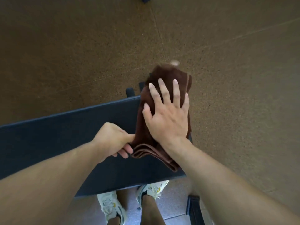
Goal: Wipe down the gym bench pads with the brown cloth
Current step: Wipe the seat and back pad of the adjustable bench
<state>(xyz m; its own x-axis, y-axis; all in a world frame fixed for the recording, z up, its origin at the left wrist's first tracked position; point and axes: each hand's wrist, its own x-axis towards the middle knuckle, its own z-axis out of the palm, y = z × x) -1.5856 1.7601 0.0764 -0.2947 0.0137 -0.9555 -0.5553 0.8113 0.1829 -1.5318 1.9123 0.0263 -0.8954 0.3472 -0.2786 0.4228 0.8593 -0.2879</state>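
speckled brown rubber flooring (pixel 65 51) fills the room on the far side of the long dark navy padded gym bench pad (pixel 53 135), which runs from the left edge across to its right end; every place below is given from that pad. at the pad's near right part, the left hand (pixel 112 140) has its fingers curled and pinches the near left corner of the folded dark brown terry cloth (pixel 164 75), with the stacked hems showing just beside the fingertips. the cloth lies over the pad's right end, its far part hanging past the pad's far edge over the floor. on top of it the right hand (pixel 167 116) lies flat, fingers spread and straight, pressing the cloth down. to wipe well, the palm should probably keep even pressure while the pinched corner stops the folds from bunching, and the strokes should likely run along the pad toward its untouched left stretch, overlapping each pass. below the pad's near edge stand two white laced sneakers (pixel 112 207) on a paler tiled floor (pixel 172 210), and to their right a black metal bench foot (pixel 194 208).
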